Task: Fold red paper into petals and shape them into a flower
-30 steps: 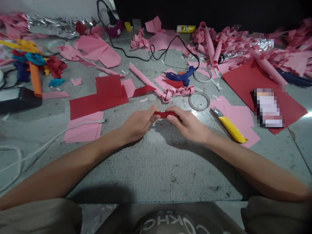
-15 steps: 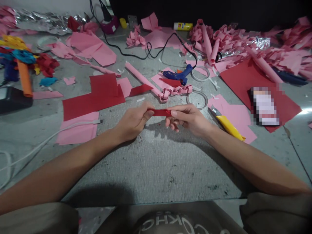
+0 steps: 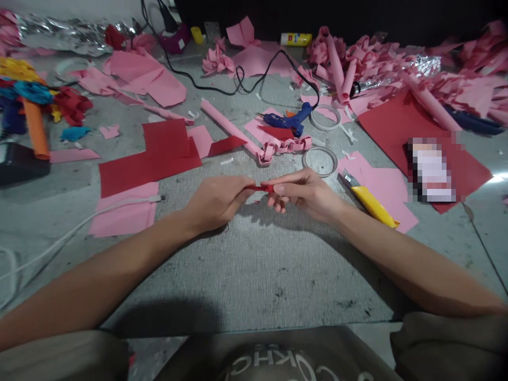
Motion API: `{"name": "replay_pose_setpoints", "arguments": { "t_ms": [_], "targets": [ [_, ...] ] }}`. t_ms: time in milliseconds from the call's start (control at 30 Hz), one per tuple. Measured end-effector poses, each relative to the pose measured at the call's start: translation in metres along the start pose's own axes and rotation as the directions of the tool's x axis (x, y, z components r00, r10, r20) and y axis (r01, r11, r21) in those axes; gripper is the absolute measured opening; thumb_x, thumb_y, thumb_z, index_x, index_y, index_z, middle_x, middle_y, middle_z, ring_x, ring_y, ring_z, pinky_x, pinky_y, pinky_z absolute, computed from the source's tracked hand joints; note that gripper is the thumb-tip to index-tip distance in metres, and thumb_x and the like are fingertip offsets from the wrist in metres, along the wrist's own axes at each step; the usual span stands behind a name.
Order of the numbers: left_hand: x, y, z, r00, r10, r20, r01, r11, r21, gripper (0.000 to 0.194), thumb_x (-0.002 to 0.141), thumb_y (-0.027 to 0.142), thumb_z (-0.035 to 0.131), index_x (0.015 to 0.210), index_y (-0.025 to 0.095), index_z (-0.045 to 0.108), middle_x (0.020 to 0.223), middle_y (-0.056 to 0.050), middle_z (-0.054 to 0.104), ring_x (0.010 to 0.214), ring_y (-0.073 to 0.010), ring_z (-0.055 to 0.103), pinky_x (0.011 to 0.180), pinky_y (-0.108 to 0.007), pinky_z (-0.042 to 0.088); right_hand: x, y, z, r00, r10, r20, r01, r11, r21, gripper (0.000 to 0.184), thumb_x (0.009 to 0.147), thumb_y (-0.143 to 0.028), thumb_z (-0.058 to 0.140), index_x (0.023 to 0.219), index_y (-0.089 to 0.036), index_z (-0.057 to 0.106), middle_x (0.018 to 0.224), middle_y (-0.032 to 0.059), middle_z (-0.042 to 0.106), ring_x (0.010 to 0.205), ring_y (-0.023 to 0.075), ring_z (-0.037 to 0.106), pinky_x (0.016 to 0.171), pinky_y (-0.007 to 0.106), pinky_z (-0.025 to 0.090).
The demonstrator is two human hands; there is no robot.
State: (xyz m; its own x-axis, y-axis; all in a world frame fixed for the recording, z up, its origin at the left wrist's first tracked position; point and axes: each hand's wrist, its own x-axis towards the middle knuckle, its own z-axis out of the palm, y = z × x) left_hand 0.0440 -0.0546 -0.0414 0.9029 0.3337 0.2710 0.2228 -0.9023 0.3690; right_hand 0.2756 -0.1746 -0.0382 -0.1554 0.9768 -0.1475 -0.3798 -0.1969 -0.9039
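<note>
A narrow strip of red paper (image 3: pixel 259 188) is stretched between my two hands above the table. My left hand (image 3: pixel 218 200) pinches its left end, knuckles turned up. My right hand (image 3: pixel 307 194) grips the other end between thumb and forefinger, its remaining fingers curled loosely below. Most of the strip is hidden by the fingers. Just beyond the hands lie a pink paper chain (image 3: pixel 288 145), a rolled pink paper tube (image 3: pixel 228 127) and a roll of clear tape (image 3: pixel 320 161).
A yellow utility knife (image 3: pixel 373 205) lies right of my right hand. Behind are a blue glue gun (image 3: pixel 289 120) with a black cord and a glue stick (image 3: pixel 296 39). Red paper (image 3: pixel 148 169) and a white cable (image 3: pixel 115 203) lie left; a phone (image 3: pixel 432 172) rests right.
The red strip has turned nearly edge-on and shows less between my hands. My left hand has rolled over and come slightly closer to my right hand.
</note>
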Motion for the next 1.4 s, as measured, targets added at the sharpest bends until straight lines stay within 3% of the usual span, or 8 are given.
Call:
{"name": "replay_pose_setpoints", "arguments": {
  "t_ms": [167, 367, 467, 667, 933, 1133, 1400],
  "targets": [
    [-0.0008, 0.0014, 0.0032, 0.985, 0.173, -0.028, -0.169, 0.981, 0.098, 0.034, 0.113, 0.033, 0.043, 0.115, 0.017, 0.073, 0.095, -0.01, 0.081, 0.09, -0.0265, 0.076, 0.082, -0.04, 0.05, -0.0013, 0.0042, 0.0039, 1.0, -0.029, 0.01, 0.03, 0.995, -0.093, 0.021, 0.092, -0.028, 0.087, 0.111, -0.022, 0.089, 0.084, 0.0057, 0.086, 0.066, 0.0135, 0.076, 0.061, 0.024, 0.061],
    [-0.0023, 0.0026, 0.0074, 0.991, 0.127, 0.039, -0.132, 0.981, 0.141, 0.036, 0.114, 0.028, 0.037, 0.107, 0.018, 0.071, 0.09, -0.007, 0.078, 0.078, -0.0212, 0.069, 0.074, -0.035, 0.047, -0.0014, 0.0065, 0.0068, 0.999, -0.038, 0.023, 0.04, 0.994, -0.105, 0.02, 0.091, -0.03, 0.089, 0.11, -0.023, 0.089, 0.084, 0.0038, 0.086, 0.065, 0.0129, 0.075, 0.061, 0.025, 0.062],
    [-0.0029, 0.0039, 0.0069, 0.993, 0.118, 0.005, -0.118, 0.983, 0.144, 0.037, 0.115, 0.028, 0.036, 0.1, 0.018, 0.069, 0.086, -0.007, 0.075, 0.072, -0.0208, 0.066, 0.068, -0.034, 0.045, -0.0008, 0.0061, 0.0067, 0.999, -0.043, 0.031, 0.046, 0.995, -0.089, 0.022, 0.09, -0.031, 0.09, 0.11, -0.022, 0.089, 0.083, 0.0036, 0.085, 0.063, 0.0123, 0.074, 0.06, 0.024, 0.062],
    [-0.0038, 0.0069, 0.0037, 0.999, 0.045, 0.005, -0.046, 0.995, 0.084, 0.037, 0.115, 0.033, 0.038, 0.103, 0.02, 0.071, 0.083, -0.006, 0.072, 0.074, -0.0214, 0.068, 0.067, -0.033, 0.047, -0.0037, 0.0011, 0.0054, 0.996, -0.042, 0.084, 0.046, 0.998, -0.042, 0.025, 0.097, -0.036, 0.083, 0.117, -0.021, 0.087, 0.093, 0.0065, 0.087, 0.072, 0.016, 0.079, 0.065, 0.027, 0.065],
    [-0.004, 0.007, 0.0044, 0.998, 0.063, 0.029, -0.066, 0.992, 0.11, 0.042, 0.116, 0.036, 0.034, 0.104, 0.022, 0.071, 0.088, -0.007, 0.077, 0.078, -0.0219, 0.071, 0.069, -0.034, 0.05, -0.0032, 0.0001, 0.0051, 0.996, -0.006, 0.092, 0.012, 0.998, -0.059, 0.021, 0.095, -0.029, 0.083, 0.114, -0.021, 0.088, 0.093, 0.0064, 0.087, 0.072, 0.0158, 0.08, 0.067, 0.027, 0.066],
    [-0.0048, 0.0063, 0.0043, 0.995, 0.104, 0.0, -0.102, 0.984, 0.148, 0.041, 0.116, 0.035, 0.037, 0.1, 0.021, 0.072, 0.079, -0.007, 0.074, 0.073, -0.0226, 0.07, 0.063, -0.035, 0.044, -0.0024, 0.0036, 0.0056, 0.996, -0.017, 0.085, 0.022, 0.998, -0.057, 0.018, 0.095, -0.026, 0.083, 0.111, -0.02, 0.088, 0.091, 0.0054, 0.087, 0.07, 0.0155, 0.081, 0.067, 0.026, 0.067],
    [-0.0027, 0.0088, 0.0, 0.999, 0.045, 0.012, -0.046, 0.994, 0.102, 0.045, 0.115, 0.039, 0.036, 0.092, 0.024, 0.072, 0.076, -0.005, 0.074, 0.072, -0.022, 0.07, 0.065, -0.036, 0.045, -0.0024, 0.0061, 0.0052, 0.996, -0.035, 0.077, 0.042, 0.994, -0.096, 0.018, 0.097, -0.029, 0.083, 0.112, -0.018, 0.087, 0.091, 0.0059, 0.087, 0.071, 0.0152, 0.081, 0.065, 0.024, 0.065]
  ]
}}
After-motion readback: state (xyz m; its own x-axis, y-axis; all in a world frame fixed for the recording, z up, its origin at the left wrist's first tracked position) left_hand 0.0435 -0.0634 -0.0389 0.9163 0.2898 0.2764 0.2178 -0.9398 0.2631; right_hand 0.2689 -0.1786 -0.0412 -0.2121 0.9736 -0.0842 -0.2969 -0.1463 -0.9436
